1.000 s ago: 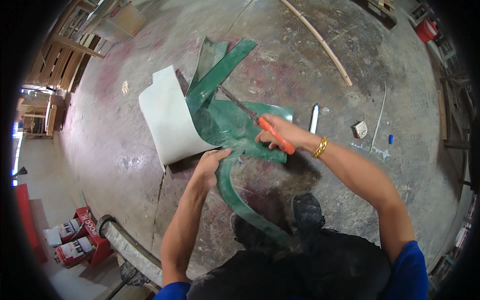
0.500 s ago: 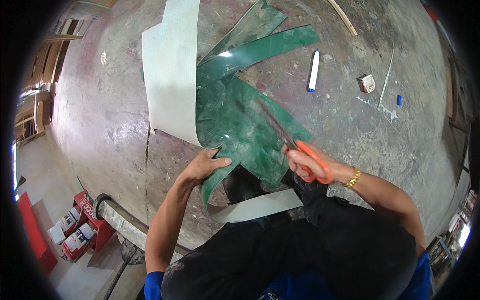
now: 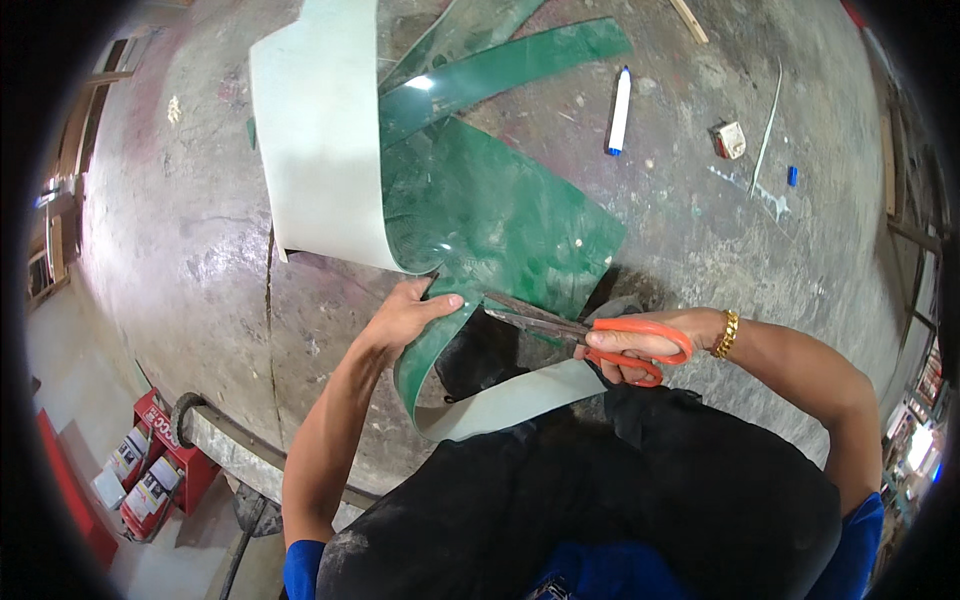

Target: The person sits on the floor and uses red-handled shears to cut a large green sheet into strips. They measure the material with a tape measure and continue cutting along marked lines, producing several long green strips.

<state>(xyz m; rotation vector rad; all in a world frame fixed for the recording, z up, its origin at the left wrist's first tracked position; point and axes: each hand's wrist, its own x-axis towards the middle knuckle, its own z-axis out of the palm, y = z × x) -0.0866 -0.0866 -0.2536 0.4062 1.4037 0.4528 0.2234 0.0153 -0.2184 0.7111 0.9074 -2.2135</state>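
Note:
A green flexible sheet point(image 3: 520, 220) with a pale back lies on the floor, its left part curled over to show a wide whitish face point(image 3: 320, 150). My left hand point(image 3: 410, 318) grips the sheet at the base of a narrow strip, thumb on top and fingers beneath. That strip point(image 3: 520, 403) bends round toward my knees with its pale side up. In my right hand point(image 3: 635, 350) are orange-handled scissors point(image 3: 540, 322), their blades parted and pointing left at the sheet's edge beside my left thumb. Whether the blades touch the sheet I cannot tell.
Cut green strips point(image 3: 510, 75) lie at the far side. To the right are a white marker point(image 3: 619, 112), its blue cap point(image 3: 792, 176), a small tape measure-like box point(image 3: 730, 140) and a thin offcut point(image 3: 766, 130). Red-and-white containers point(image 3: 150, 490) stand at lower left.
The scissors have swung down and left from over the green sheet to its edge near my left thumb. My left hand keeps its grip; the whole view has shifted slightly.

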